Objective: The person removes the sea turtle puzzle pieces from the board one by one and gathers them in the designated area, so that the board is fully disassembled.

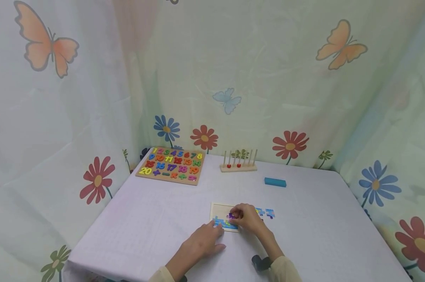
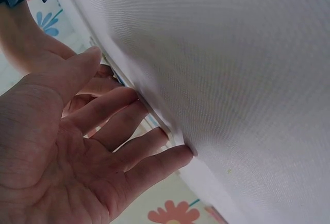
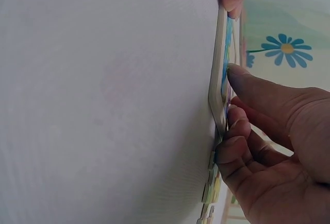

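The number board (image 1: 170,166) lies at ten o'clock from the puzzle tray (image 1: 218,209). The left hand (image 1: 204,238), fingers extended, touches the tray around seven. A purple piece (image 1: 231,215), toward the tray's three o'clock side, is pinched by the right hand (image 1: 247,217). Loose pieces (image 1: 270,213) lie at three.

On the number board (image 1: 161,178), numerals 1 to 8 (image 1: 180,154) run along its far edge, 9 to 14 (image 1: 168,159) on its second row and 15 to 19 (image 1: 171,167) on its third. Along its near edge, left to right, stand 20 (image 1: 145,170), plus (image 1: 157,172), minus (image 1: 166,174), times (image 1: 174,176), a small green sign (image 1: 182,176), probably division, and equals (image 1: 192,178).
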The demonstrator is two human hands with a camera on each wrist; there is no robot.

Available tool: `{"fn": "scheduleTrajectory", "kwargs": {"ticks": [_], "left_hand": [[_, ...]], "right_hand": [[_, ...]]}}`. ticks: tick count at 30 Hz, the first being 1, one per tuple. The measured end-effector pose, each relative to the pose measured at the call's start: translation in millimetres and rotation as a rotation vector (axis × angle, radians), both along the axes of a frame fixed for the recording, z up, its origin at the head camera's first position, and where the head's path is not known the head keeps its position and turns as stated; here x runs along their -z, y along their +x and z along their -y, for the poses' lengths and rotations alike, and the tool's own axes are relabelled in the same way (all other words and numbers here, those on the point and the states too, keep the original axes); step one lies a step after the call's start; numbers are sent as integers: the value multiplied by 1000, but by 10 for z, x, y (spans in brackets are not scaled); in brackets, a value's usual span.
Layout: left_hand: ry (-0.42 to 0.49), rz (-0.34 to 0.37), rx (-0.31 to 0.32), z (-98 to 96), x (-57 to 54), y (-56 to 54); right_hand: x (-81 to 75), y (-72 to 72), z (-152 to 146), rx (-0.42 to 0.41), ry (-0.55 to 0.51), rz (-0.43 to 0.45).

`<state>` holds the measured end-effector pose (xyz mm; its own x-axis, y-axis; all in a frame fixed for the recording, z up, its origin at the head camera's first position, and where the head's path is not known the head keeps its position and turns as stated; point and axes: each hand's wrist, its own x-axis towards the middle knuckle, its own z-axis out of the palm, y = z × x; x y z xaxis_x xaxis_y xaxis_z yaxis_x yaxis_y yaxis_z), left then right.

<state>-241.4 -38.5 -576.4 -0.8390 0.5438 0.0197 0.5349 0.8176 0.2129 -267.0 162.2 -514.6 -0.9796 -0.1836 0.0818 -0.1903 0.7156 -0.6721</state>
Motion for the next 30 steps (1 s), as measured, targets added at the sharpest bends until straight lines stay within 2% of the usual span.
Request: {"fn": "scheduleTrajectory", "kwargs": {"ticks": [16,30], "left_hand": [[19,56,3,-3,-63,-6],[-17,8,2,-16,-18,-6]], "right_hand": [[-30,9,1,20,-18,20],[-15,-11,23,47,-27,38]]}}
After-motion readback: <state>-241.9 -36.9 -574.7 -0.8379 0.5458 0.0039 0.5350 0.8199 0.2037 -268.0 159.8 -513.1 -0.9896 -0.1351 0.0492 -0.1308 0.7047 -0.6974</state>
